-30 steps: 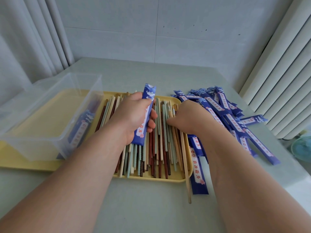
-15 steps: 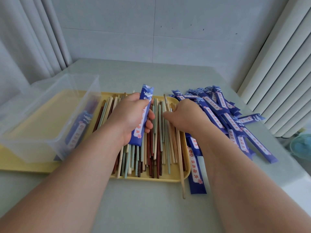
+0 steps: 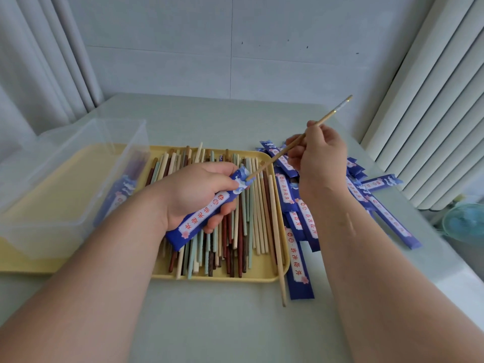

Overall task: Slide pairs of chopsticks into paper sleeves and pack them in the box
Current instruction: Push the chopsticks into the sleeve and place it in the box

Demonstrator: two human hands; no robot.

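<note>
Over the yellow tray (image 3: 222, 279), my left hand (image 3: 199, 195) grips a blue paper sleeve (image 3: 207, 213) and my right hand (image 3: 319, 153) pinches a tan chopstick (image 3: 272, 160) at its mouth; only a few packed sleeves show in the clear box (image 3: 78, 179) on the tray's left end, so I judge most work is left.

Soft, even daylight; wide-angle bending at edges.

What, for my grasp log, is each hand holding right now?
Left hand: fingers curled round a blue paper sleeve.
Right hand: fingers pinching a tan chopstick, its tip at the sleeve's mouth.
</note>
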